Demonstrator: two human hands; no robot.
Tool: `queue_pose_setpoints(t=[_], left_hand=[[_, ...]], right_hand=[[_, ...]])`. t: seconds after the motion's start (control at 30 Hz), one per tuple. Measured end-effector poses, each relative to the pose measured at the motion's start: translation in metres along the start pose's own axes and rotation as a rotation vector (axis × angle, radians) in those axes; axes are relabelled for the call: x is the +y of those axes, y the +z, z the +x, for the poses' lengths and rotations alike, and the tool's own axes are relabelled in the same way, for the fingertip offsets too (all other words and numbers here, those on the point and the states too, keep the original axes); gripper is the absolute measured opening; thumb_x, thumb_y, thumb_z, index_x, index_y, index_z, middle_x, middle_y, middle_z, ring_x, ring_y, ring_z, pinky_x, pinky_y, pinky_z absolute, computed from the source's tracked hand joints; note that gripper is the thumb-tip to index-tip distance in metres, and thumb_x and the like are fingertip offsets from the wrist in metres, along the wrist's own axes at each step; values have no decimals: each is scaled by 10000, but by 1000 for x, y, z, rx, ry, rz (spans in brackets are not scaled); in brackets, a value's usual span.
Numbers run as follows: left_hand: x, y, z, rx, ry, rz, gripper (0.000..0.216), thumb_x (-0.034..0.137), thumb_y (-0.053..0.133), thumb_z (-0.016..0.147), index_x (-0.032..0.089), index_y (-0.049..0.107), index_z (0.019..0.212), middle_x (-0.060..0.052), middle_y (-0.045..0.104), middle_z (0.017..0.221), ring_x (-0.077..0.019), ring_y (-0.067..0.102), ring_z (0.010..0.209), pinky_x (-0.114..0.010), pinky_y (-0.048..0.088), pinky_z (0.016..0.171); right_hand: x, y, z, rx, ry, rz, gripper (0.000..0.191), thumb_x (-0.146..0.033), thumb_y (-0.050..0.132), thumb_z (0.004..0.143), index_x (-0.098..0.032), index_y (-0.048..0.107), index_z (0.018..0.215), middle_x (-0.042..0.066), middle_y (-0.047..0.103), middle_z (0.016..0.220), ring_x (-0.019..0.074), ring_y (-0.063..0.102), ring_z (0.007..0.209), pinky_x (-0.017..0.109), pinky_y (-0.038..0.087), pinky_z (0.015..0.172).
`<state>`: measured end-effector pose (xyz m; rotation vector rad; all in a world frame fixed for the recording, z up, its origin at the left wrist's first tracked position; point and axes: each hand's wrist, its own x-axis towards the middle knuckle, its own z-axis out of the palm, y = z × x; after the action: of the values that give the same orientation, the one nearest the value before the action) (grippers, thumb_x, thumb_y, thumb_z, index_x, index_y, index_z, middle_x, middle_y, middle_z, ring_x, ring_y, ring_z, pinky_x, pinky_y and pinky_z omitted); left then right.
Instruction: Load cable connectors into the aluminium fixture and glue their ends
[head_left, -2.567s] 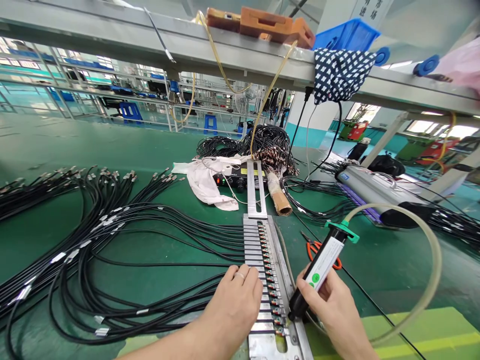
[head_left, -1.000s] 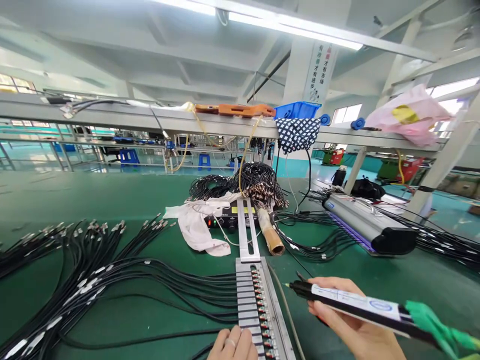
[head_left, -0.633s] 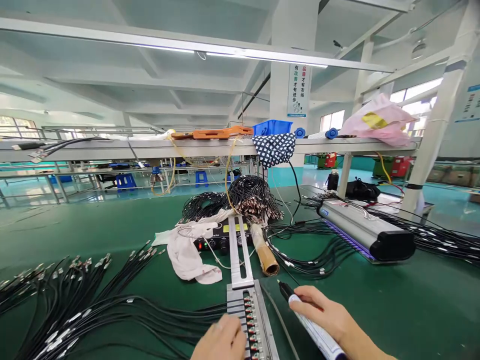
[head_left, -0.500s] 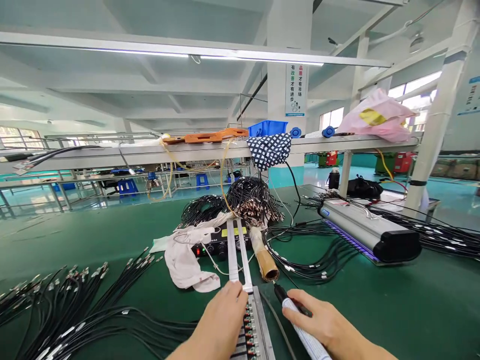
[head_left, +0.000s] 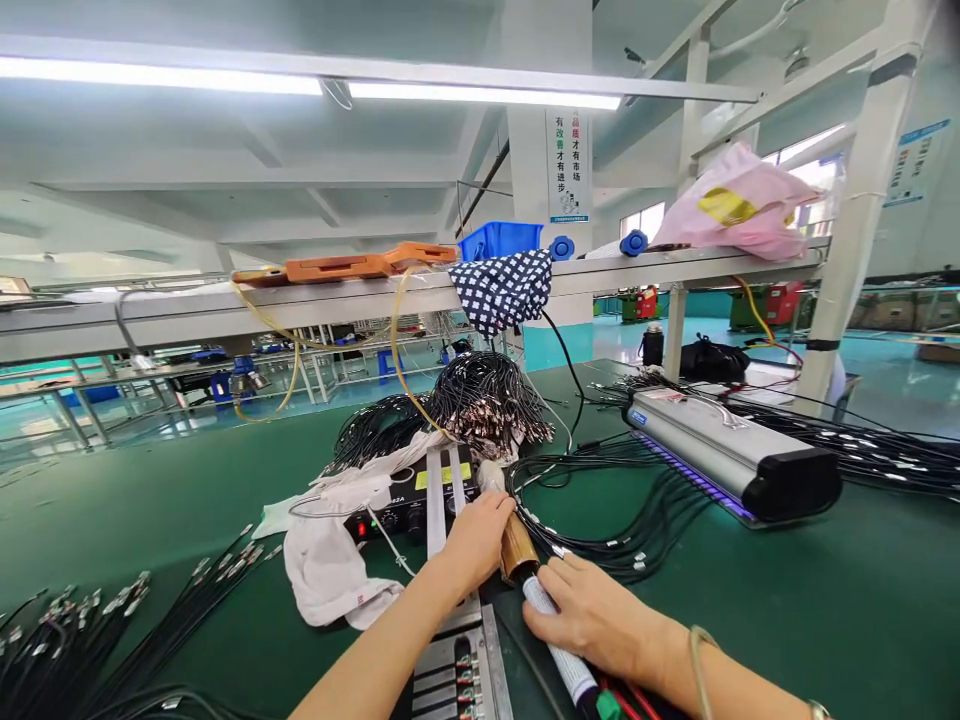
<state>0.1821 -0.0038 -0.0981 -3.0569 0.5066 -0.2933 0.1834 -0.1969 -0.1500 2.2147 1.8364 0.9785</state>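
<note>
Green matte bench [head_left: 825,610] | left hand [head_left: 474,540] curled on cardboard tube [head_left: 517,548] | right hand [head_left: 592,615] gripping cylindrical syringe [head_left: 562,665]

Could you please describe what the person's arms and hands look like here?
Both forearms are bare, with no sleeves in view, and the left hand and right hand wear no gloves. A thin pale loop circles the right wrist; whether bracelet or tubing is unclear.
</note>
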Motion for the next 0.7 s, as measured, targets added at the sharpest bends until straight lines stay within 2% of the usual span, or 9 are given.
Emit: queue_pose_setpoints(t=[0.1, 0.2, 0.37, 0.47, 0.6, 0.7], left_hand=[[-1, 2, 1, 0, -4, -23, 468, -12, 442, 761, 130, 506, 1202, -111, 576, 1230, -205, 489, 1192, -340, 416, 1005], [-1, 5, 3, 8, -31, -33, 429, -8, 442, 779, 123, 517, 1180, -111, 592, 1192, -210, 508, 1165, -344, 426, 988], [1, 9, 7, 11, -82, -32, 344, -7, 487, 818, 103, 532, 1142, -96, 598, 1155, -234, 542, 1115, -401, 450, 947], [2, 9, 8, 5, -93, -40, 313, 8, 518, 837, 108, 537, 1133, -88, 596, 1153, -239, 546, 1108, -420, 450, 943], [2, 10, 7, 5, -104, -68, 307, 24, 528, 846, 112, 540, 1140, -89, 592, 1171, -238, 547, 1107, -422, 445, 949], [1, 7, 2, 14, -117, -96, 320, 23, 529, 826, 137, 554, 1123, -63, 605, 1162, -207, 551, 1095, -359, 437, 958]], right_hand=[[10, 5, 8, -58, -42, -6, 206, -158, 515, 907, -238, 547, 1094, 35, 605, 746, 193, 544, 640, 320, 391, 602], [16, 8, 16, -82, -17, -1, 167, -169, 518, 912, -219, 561, 1065, 52, 629, 753, 196, 569, 648, 314, 375, 588], [9, -3, 10, -94, -26, 25, 359, -129, 520, 898, -254, 475, 1231, 40, 635, 815, 163, 569, 572, 285, 336, 520], [5, -5, 3, -85, -92, -8, 288, -125, 494, 900, -214, 508, 1173, 37, 622, 746, 179, 568, 566, 299, 347, 520], [8, 8, 12, -102, -27, -38, 287, -109, 502, 888, -206, 527, 1157, 64, 649, 757, 207, 604, 611, 315, 393, 549], [11, 17, 18, -91, 27, -32, 360, -75, 521, 853, -214, 529, 1185, 62, 662, 791, 202, 620, 595, 306, 422, 534]])
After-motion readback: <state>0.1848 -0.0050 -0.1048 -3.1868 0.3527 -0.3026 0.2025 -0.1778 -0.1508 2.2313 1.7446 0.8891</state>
